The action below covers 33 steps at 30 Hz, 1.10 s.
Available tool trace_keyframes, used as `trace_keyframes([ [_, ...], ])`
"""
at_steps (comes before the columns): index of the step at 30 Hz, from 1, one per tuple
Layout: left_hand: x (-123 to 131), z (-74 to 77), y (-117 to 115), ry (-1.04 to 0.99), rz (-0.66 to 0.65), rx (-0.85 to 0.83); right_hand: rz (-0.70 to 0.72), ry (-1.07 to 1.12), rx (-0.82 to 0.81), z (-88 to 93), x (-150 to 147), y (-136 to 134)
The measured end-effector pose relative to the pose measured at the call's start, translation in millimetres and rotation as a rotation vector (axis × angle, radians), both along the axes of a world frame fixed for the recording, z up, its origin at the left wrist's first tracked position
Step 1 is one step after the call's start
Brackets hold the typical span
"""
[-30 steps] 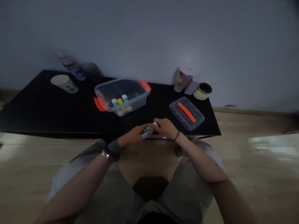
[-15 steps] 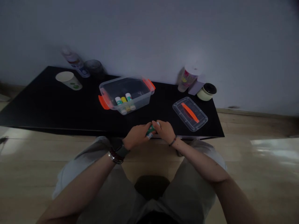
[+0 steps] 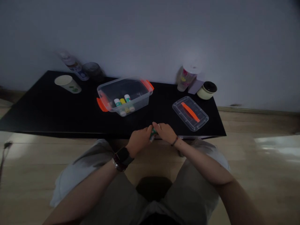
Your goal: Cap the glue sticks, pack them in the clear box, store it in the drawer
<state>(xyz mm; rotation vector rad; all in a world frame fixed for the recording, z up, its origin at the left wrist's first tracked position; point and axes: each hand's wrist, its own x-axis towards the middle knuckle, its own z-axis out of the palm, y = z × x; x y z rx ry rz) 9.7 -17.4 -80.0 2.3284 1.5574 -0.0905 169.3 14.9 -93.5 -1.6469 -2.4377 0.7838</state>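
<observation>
My left hand (image 3: 140, 139) and my right hand (image 3: 165, 131) meet at the front edge of the black table (image 3: 47, 115), both closed on a green and white glue stick (image 3: 153, 133). Most of the stick is hidden by my fingers. Beyond my hands stands a clear plastic box with orange clips (image 3: 124, 97), holding several upright glue sticks (image 3: 123, 104). Its clear lid with an orange handle (image 3: 190, 113) lies to the right, nearest my right hand.
At the table's back left are a paper cup (image 3: 67, 83) lying on its side, a plastic bottle (image 3: 71, 62) and a glass jar (image 3: 92, 70). At the back right are a plastic cup (image 3: 188, 76), a lilac box (image 3: 196, 86) and a small pot (image 3: 207, 90).
My hands have closed in around the stick, covering more of it. The whole view has shifted slightly with my head.
</observation>
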Motion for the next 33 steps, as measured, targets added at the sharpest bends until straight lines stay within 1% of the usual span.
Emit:
trace_keyframes([
  [2, -4, 3.5, 5, -0.180, 0.013, -0.035, -0.119, 0.152, -0.019, 12.0, 1, -2],
  [3, -6, 4.7, 7, -0.304, 0.013, -0.081, -0.144, 0.226, -0.004, 18.2, 1, -3],
  [5, -10, 5.6, 12, -0.568, 0.000, -0.225, -0.117, 0.344, 0.065, 28.7, 2, -4],
  [7, -14, 4.8, 16, -0.765, -0.018, -0.384, -0.051, 0.392, 0.122, 35.0, 3, -4],
  [8, -16, 4.4, 18, -0.821, -0.024, -0.446, -0.017, 0.396, 0.132, 36.3, 4, -3],
  [10, -19, 4.8, 20, -0.866, -0.032, -0.537, 0.030, 0.379, 0.119, 36.0, 6, 0],
  [13, -22, 9.6, 23, -0.844, -0.065, -0.643, 0.062, 0.326, 0.074, 32.7, 7, 1],
  [16, -26, 15.3, 25, -0.772, -0.106, -0.719, 0.110, 0.318, 0.029, 30.8, 8, -1],
  [19, -29, 15.4, 27, -0.723, -0.131, -0.749, 0.150, 0.317, 0.011, 29.7, 9, -4],
  [22, -29, 10.9, 28, -0.716, -0.166, -0.730, 0.136, 0.241, 0.038, 27.3, 8, -5],
  [24, -27, 8.2, 27, -0.685, -0.176, -0.666, 0.099, 0.174, 0.053, 25.5, 7, -5],
  [27, -22, 6.6, 24, -0.582, -0.154, -0.487, 0.014, 0.085, 0.058, 23.7, 3, -5],
  [30, -15, 7.0, 18, -0.374, -0.119, -0.280, -0.075, 0.016, 0.051, 22.2, -2, -5],
  [33, -12, 7.1, 12, -0.163, -0.087, -0.157, -0.122, -0.009, 0.026, 19.7, -5, -4],
])
